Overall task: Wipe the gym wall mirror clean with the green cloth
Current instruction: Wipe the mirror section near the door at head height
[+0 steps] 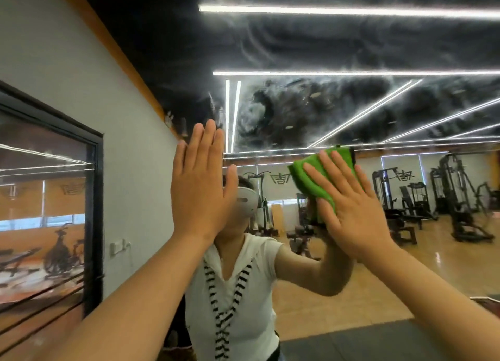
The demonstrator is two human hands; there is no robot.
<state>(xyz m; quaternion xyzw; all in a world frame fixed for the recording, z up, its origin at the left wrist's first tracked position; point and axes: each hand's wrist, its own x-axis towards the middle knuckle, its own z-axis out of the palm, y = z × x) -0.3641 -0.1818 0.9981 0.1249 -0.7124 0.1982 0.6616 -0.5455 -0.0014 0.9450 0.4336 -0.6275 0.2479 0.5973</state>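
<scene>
The wall mirror (351, 112) fills the centre and right of the view and reflects the gym and a person in a white top. My right hand (349, 201) presses a folded green cloth (311, 171) flat against the glass with straight, spread fingers. The cloth sticks out above and to the left of those fingers. My left hand (201, 187) is raised with straight fingers, its palm turned toward the mirror to the left of the cloth. Whether the left palm touches the glass cannot be told.
A grey wall (81, 71) runs along the left with a dark-framed window (48, 198) and a white socket (117, 247). Reflected weight machines (460, 198) stand at the right. A dark floor mat (365, 341) shows at the bottom right.
</scene>
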